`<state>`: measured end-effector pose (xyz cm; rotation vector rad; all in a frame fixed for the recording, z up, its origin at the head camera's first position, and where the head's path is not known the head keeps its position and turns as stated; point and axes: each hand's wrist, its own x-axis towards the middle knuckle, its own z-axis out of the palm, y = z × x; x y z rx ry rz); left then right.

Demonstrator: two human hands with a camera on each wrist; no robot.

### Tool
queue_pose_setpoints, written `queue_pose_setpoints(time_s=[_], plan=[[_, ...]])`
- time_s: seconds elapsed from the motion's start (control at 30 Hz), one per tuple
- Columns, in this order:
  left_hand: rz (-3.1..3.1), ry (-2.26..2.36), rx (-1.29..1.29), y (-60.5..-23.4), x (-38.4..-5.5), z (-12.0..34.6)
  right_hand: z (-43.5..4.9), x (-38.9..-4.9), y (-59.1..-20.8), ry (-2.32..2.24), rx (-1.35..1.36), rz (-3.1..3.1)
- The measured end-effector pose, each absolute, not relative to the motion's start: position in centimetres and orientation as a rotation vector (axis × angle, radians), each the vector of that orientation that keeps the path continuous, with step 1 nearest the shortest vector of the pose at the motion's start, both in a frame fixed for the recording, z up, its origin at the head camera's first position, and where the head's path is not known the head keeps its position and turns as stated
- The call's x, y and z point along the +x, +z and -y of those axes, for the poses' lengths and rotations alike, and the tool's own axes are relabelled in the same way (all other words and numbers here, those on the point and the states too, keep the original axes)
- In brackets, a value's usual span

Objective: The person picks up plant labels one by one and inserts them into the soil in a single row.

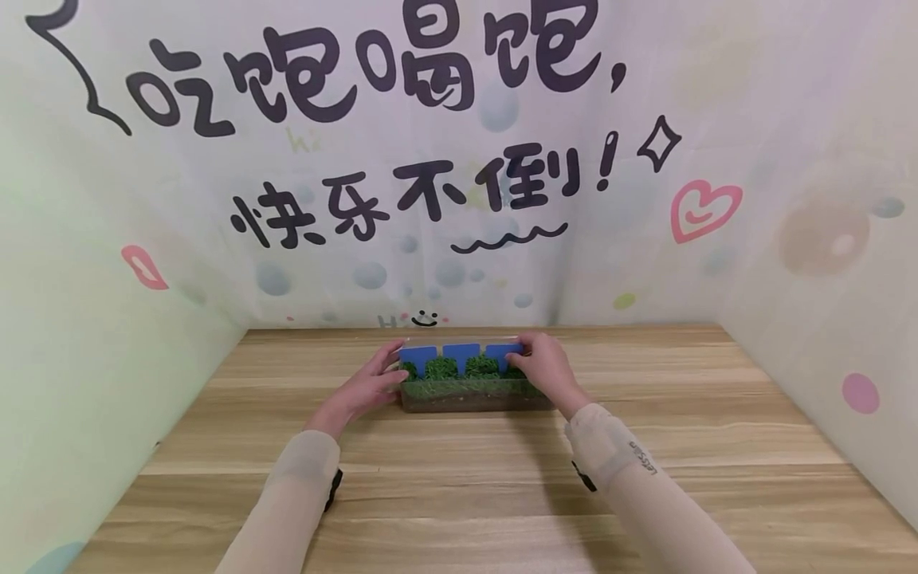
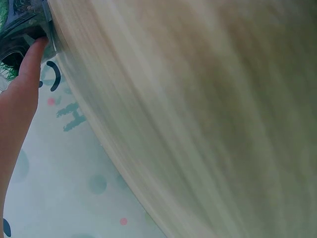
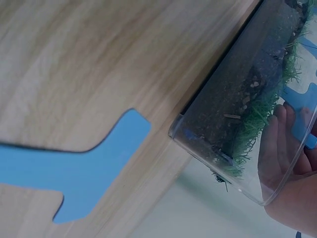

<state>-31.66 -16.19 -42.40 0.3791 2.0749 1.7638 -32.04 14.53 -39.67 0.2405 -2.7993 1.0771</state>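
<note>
A clear box (image 1: 473,396) of dark soil and green grass stands on the table, with blue panels (image 1: 461,355) upright along its back. At the box's left end, my left hand (image 1: 362,389) touches it with fairly straight, spread fingers. In the left wrist view a straight finger (image 2: 33,62) reaches the box's dark corner (image 2: 29,25). My right hand (image 1: 547,365) is over the right end, thumb and fingers pinching the corner of the rightmost blue panel (image 1: 500,353). The right wrist view shows that hand (image 3: 282,153) through the clear wall, against a blue piece (image 3: 300,111).
Leafy green tufts (image 1: 441,367) stand in front of the panels. A flat blue shape (image 3: 94,168) overlaps the wood at the left of the right wrist view. The wooden table (image 1: 459,494) meets a printed cloth backdrop (image 1: 459,279) close behind the box, with more cloth at both sides.
</note>
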Motion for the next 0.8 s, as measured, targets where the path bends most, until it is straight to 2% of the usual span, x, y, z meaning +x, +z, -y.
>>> queue_pose_setpoints(time_s=[0.8], plan=[[-2.063, 1.775, 0.372, -42.6, -31.8, 16.3, -16.0, -31.3, -38.6, 1.143, 0.216, 2.746]])
